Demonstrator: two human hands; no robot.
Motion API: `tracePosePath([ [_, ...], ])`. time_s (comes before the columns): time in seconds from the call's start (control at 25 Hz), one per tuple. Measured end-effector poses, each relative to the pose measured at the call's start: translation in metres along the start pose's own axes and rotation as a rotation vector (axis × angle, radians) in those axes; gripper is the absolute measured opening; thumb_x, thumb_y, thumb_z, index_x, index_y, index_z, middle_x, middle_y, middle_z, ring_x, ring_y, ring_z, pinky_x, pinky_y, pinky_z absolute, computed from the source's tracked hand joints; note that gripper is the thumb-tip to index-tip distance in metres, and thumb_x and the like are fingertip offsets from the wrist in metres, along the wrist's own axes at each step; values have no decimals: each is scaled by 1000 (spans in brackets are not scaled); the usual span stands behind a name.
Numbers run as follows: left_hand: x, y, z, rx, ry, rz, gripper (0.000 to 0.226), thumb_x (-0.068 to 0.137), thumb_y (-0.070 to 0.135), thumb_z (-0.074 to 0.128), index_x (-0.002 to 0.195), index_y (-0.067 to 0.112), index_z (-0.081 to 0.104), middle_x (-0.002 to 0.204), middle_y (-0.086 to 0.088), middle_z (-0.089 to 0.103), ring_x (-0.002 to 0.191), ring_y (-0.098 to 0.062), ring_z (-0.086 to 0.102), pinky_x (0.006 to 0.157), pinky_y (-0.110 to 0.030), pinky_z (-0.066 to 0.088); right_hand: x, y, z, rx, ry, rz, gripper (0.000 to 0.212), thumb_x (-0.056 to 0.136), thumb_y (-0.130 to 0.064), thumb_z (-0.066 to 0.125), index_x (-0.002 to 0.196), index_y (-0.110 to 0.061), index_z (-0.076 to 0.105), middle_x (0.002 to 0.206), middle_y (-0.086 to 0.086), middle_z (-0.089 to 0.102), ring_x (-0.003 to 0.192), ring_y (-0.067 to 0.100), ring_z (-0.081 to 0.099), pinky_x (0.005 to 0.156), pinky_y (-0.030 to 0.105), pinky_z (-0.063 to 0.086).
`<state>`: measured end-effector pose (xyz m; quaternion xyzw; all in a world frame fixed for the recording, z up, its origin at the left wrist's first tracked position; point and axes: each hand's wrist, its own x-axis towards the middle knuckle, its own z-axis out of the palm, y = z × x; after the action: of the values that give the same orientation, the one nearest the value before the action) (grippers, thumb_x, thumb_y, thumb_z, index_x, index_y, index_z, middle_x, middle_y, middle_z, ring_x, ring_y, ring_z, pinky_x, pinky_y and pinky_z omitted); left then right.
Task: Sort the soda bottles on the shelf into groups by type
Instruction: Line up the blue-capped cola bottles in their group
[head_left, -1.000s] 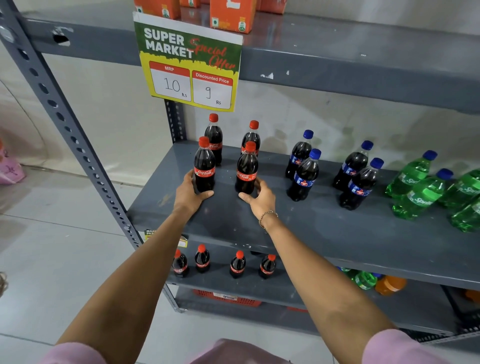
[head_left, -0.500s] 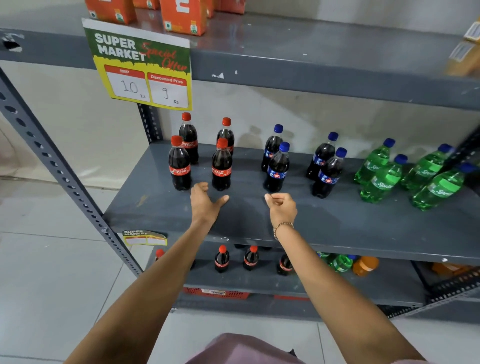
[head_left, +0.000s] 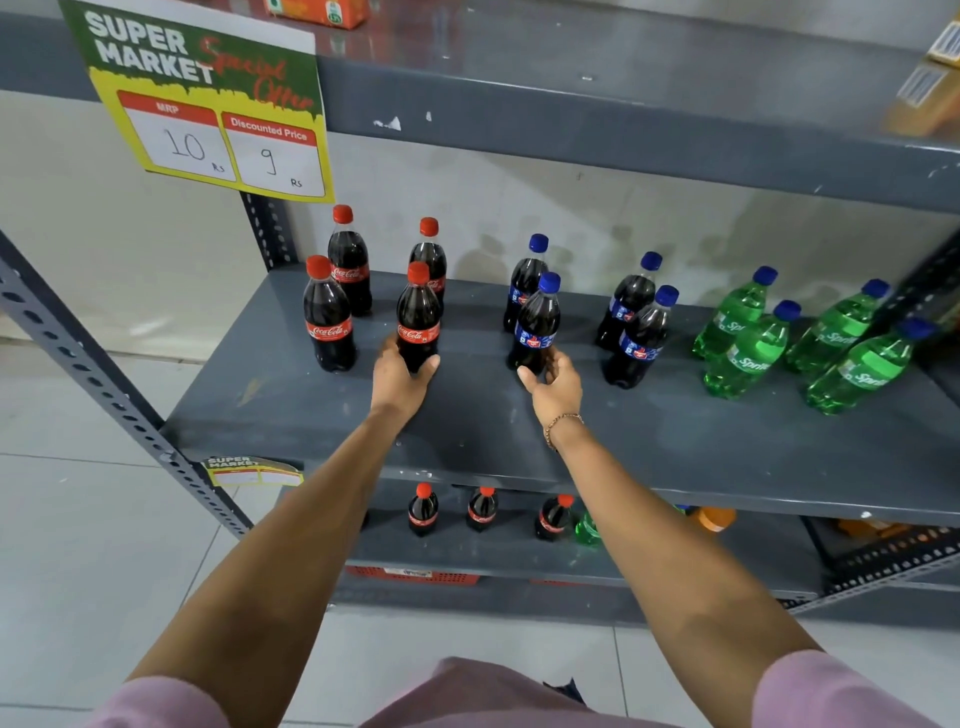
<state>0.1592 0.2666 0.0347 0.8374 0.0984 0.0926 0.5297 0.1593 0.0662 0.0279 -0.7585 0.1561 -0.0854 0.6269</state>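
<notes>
Several red-capped Coca-Cola bottles (head_left: 330, 322) stand at the left of the grey middle shelf (head_left: 675, 441). Several blue-capped cola bottles (head_left: 631, 296) stand in the middle, and several green Sprite bottles (head_left: 748, 353) lean at the right. My left hand (head_left: 402, 382) wraps the base of the front right Coca-Cola bottle (head_left: 418, 317). My right hand (head_left: 556, 384) cups the base of the front left blue-capped bottle (head_left: 535, 327), thumb on its left and fingers on its right. All bottles on the middle shelf stand on it.
A price sign (head_left: 208, 104) hangs from the upper shelf (head_left: 571, 114), just above the Coca-Cola bottles. A perforated upright post (head_left: 104, 389) runs down the left side. The lower shelf holds more small Coca-Cola bottles (head_left: 423, 512), a green bottle and an orange bottle (head_left: 717, 517).
Both hands left the front Coca-Cola pair, drew back to the shelf front, then reached in again. The left now grips the front right Coca-Cola bottle, the right the front blue-capped bottle.
</notes>
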Motion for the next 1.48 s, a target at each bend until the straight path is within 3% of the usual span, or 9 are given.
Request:
tracePosePath([
  [0.44,-9,3,2,-27,35,-47,60,84,16,67,133,3,36,130,-12,51,121,-26,48,100,-31,38,-1,-2,-2,37,-21,-19,56,77,-5,71,128,-8,48,132,10,55,122,19,51,109,29,36],
  [0.6,-35,5,13,-113,260,-111,27,85,14,64,103,6,47,95,-8,46,81,-20,48,88,-39,44,-10,-1,-14,79,-50,-12,52,78,-4,69,126,-5,49,131,11,55,122,20,50,107,27,37],
  [0.72,-48,13,33,-122,185,-141,20,87,20,63,98,7,52,83,-3,52,71,-11,48,85,-38,46,-17,9,-40,83,-3,4,31,79,-10,69,108,-5,60,115,12,65,107,19,60,92,23,47],
  [0.8,-51,27,48,-128,88,-111,27,86,22,64,105,7,54,89,0,55,79,-10,51,90,-34,47,-17,15,-67,81,27,22,17,79,-17,71,93,-9,64,97,9,69,91,16,62,79,18,48],
  [0.96,-46,55,83,-72,-125,-67,79,80,28,72,140,4,28,143,-10,35,131,-20,36,108,-29,31,0,22,-119,129,287,93,27,78,-32,70,84,-11,53,76,2,58,81,23,60,76,33,48],
  [1.08,-33,68,100,-24,-173,-63,101,75,26,77,147,6,10,155,-10,19,142,-25,20,114,-39,24,19,18,-141,111,240,-4,40,76,-28,73,102,-12,48,101,7,55,97,20,53,86,28,41],
  [1.2,-25,73,110,-52,-145,-48,96,72,16,78,145,7,18,150,-10,33,136,-25,33,111,-42,30,38,15,-149,-45,-6,-52,70,74,-19,76,130,-7,36,135,9,44,123,18,43,105,30,35],
  [1.32,-22,76,116,16,-74,7,69,71,10,77,130,6,41,130,-12,54,120,-28,50,97,-34,40,51,19,-150,-121,-96,-73,68,74,-14,75,132,-9,38,137,8,47,125,20,45,101,25,33],
  [1.48,-21,77,120,53,-43,-33,59,76,14,75,126,7,44,125,-12,57,116,-28,52,89,-28,38,57,20,-147,-43,-89,-54,56,75,-6,72,126,-8,47,128,12,57,115,19,55,98,28,41],
])
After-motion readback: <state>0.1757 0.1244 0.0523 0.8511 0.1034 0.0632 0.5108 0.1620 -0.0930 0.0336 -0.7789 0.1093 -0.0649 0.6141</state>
